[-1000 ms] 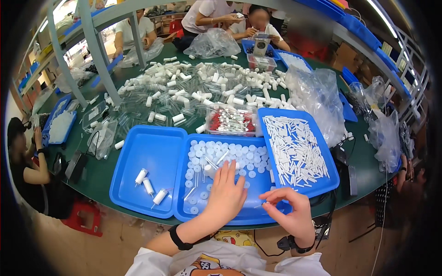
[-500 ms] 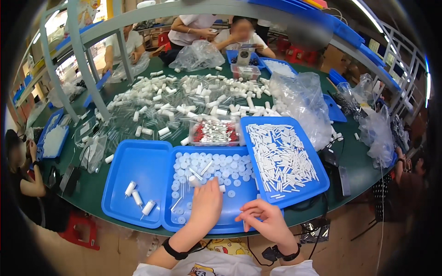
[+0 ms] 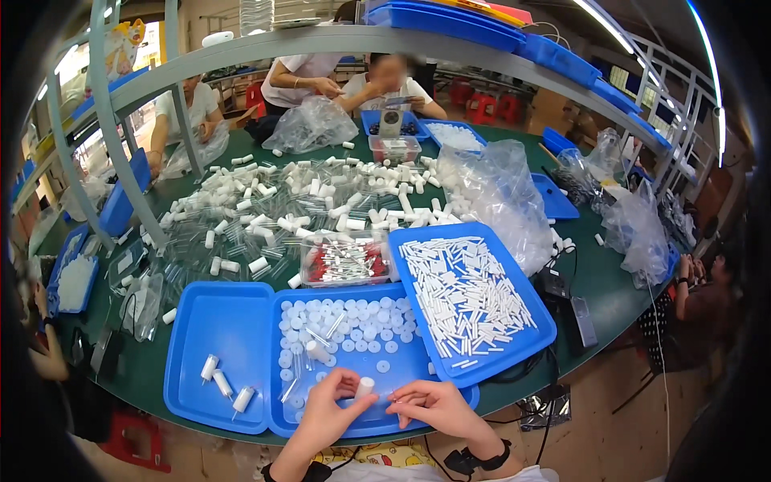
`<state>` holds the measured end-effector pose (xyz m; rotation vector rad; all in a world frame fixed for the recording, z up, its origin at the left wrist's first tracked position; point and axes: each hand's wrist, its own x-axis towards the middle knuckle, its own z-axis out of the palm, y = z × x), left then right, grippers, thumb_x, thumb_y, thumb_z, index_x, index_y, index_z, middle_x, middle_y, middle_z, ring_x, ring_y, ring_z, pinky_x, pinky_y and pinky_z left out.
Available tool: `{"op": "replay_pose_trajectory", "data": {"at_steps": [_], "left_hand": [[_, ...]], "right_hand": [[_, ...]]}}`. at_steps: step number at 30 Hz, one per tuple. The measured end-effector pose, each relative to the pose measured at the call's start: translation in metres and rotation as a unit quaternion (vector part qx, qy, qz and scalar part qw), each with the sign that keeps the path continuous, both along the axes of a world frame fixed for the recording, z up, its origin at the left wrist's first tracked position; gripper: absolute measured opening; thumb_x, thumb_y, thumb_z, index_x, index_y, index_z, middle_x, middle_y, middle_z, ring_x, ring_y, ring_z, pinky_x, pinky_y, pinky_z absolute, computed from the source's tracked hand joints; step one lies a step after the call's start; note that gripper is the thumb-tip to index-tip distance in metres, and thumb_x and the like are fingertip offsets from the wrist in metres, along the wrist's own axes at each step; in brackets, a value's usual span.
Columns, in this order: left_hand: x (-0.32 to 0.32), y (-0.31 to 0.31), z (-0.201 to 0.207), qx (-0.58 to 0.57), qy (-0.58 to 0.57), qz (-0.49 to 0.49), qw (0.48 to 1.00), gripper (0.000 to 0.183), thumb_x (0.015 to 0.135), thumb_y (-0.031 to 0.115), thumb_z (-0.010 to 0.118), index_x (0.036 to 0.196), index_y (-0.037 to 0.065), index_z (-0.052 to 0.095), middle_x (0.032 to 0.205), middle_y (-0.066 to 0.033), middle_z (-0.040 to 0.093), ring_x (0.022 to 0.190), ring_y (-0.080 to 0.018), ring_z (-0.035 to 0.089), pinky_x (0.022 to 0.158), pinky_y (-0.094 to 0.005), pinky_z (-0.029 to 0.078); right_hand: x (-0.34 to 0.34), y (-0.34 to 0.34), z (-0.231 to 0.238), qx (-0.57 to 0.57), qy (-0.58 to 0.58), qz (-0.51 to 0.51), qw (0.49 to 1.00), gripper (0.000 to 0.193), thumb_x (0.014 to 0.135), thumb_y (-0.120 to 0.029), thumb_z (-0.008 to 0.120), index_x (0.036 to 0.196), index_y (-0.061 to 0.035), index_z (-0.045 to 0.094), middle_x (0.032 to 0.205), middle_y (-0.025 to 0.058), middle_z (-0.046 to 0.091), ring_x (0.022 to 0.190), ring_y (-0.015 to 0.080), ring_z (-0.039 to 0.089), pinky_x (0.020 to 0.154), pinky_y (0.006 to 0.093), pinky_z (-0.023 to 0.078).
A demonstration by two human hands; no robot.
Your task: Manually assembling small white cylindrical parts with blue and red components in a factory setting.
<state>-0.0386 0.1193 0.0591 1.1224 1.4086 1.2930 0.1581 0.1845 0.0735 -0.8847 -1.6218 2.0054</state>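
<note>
My left hand (image 3: 331,404) is closed on a short white cylinder (image 3: 365,387), held between thumb and fingers over the front of the middle blue tray (image 3: 277,402). Just to its right, my right hand (image 3: 436,408) has its fingertips pinched together; whatever they hold is too small to make out. Small translucent white discs (image 3: 365,321) with centre holes lie in the middle tray, along with another white cylinder (image 3: 316,351) and thin clear tubes (image 3: 294,376). Three white cylinders with thin pins (image 3: 222,384) rest in the left blue tray (image 3: 193,321).
A tilted blue tray of thin white sticks (image 3: 466,293) overlaps the middle tray's right side. Behind stands a clear box of red and silver parts (image 3: 345,261). Heaped white cylinders and clear tubes (image 3: 297,193) lie farther back, beside plastic bags (image 3: 506,193). A grey frame (image 3: 305,38) spans overhead; other people sit around.
My left hand has drawn back from among the discs toward me and now holds a white cylinder upright. It is closer to my right hand. The view has shifted slightly.
</note>
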Motion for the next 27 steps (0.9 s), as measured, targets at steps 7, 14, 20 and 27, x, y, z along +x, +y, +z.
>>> {"op": "replay_pose_trajectory", "data": {"at_steps": [7, 14, 20, 27], "left_hand": [[-0.012, 0.002, -0.003, 0.007, -0.092, -0.032, 0.995, 0.034, 0.085, 0.000, 0.061, 0.119, 0.001, 0.055, 0.099, -0.0082, 0.046, 0.091, -0.0178, 0.059, 0.075, -0.0275, 0.056], [-0.006, 0.001, 0.002, -0.025, -0.105, -0.032, 0.994, 0.036, 0.089, 0.001, 0.057, 0.124, 0.002, 0.050, 0.101, -0.0105, 0.048, 0.093, -0.0187, 0.060, 0.072, -0.0287, 0.057], [-0.006, 0.001, -0.001, -0.055, -0.129, -0.043, 0.989, 0.038, 0.092, 0.004, 0.051, 0.128, 0.000, 0.038, 0.102, -0.0149, 0.056, 0.094, -0.0191, 0.060, 0.071, -0.0307, 0.057], [-0.006, -0.001, -0.002, -0.036, -0.185, -0.049, 0.981, 0.034, 0.093, 0.003, 0.048, 0.125, -0.002, 0.037, 0.105, -0.0169, 0.057, 0.095, -0.0192, 0.060, 0.077, -0.0321, 0.055]], "right_hand": [[-0.024, -0.006, -0.001, 0.017, 0.034, -0.015, 0.999, 0.025, 0.085, -0.008, 0.067, 0.107, 0.0024, 0.063, 0.075, 0.0013, 0.061, 0.060, 0.0039, 0.051, 0.053, 0.0180, 0.038], [-0.032, -0.001, -0.006, -0.029, 0.029, -0.047, 0.998, 0.025, 0.086, -0.007, 0.065, 0.110, 0.0019, 0.063, 0.086, 0.0020, 0.064, 0.059, 0.0013, 0.046, 0.050, 0.0173, 0.035], [-0.028, 0.005, -0.007, -0.043, 0.019, -0.050, 0.998, 0.026, 0.088, -0.007, 0.062, 0.112, 0.0029, 0.062, 0.094, 0.0020, 0.062, 0.064, 0.0037, 0.050, 0.053, 0.0180, 0.038], [-0.029, 0.003, -0.012, -0.016, 0.089, -0.027, 0.996, 0.027, 0.091, -0.003, 0.056, 0.116, 0.0056, 0.057, 0.102, 0.0086, 0.058, 0.082, 0.0137, 0.059, 0.073, 0.0241, 0.047]]}}
